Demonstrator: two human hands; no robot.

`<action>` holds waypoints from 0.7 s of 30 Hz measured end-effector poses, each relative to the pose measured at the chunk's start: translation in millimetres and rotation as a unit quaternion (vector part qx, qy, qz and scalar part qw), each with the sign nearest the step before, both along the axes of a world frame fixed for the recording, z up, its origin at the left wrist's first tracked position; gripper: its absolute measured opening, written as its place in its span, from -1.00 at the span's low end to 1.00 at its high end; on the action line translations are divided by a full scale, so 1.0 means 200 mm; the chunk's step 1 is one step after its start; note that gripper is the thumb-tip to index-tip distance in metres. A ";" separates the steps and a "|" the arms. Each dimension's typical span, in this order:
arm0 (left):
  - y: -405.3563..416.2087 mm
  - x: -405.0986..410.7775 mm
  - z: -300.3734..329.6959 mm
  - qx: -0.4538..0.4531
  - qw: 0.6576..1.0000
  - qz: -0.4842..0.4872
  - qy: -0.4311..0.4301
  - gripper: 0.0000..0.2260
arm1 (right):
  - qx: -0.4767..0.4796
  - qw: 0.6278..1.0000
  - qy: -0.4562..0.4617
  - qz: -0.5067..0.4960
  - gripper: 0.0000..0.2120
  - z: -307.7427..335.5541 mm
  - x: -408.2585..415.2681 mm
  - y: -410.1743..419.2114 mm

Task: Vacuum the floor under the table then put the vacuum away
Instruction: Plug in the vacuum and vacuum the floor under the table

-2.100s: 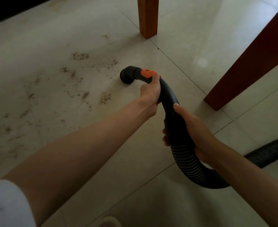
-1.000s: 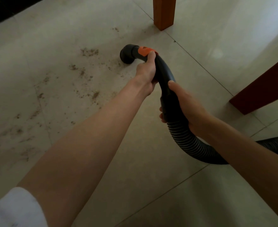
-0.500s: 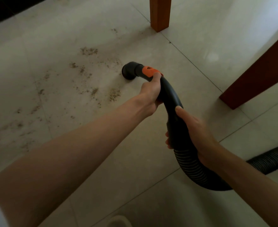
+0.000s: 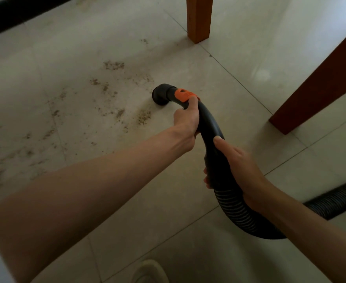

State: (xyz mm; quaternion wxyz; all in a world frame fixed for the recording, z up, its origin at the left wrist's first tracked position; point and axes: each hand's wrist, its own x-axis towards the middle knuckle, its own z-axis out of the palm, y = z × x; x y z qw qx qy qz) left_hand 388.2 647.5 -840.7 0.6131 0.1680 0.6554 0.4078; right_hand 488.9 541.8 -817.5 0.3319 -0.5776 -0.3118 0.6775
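Your left hand (image 4: 186, 119) is wrapped tight round the black vacuum hose (image 4: 210, 127) just behind its orange collar (image 4: 183, 94), and your right hand (image 4: 237, 166) grips it nearer you, where the smooth tube meets the ribbed part. The nozzle (image 4: 160, 96) sits past your left grip, mouth down at the floor (image 4: 106, 180), right beside the crumbs (image 4: 143, 116). Two wooden table legs (image 4: 198, 19) stand far and right.
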 end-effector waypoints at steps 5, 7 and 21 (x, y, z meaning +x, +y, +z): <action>0.04 -0.03 0.00 -0.002 1.000 0.011 0.009 -0.62 | 0.002 1.000 -0.003 0.007 -0.61 -0.02 -0.03 0.05; 0.07 -0.05 0.00 0.000 1.000 0.017 0.006 -0.62 | 0.000 1.000 -0.002 0.009 -0.61 -0.03 -0.05 0.08; 0.34 -0.16 0.00 0.019 0.999 0.044 -0.014 -0.56 | 0.038 0.998 -0.051 0.027 -0.51 -0.07 -0.16 0.39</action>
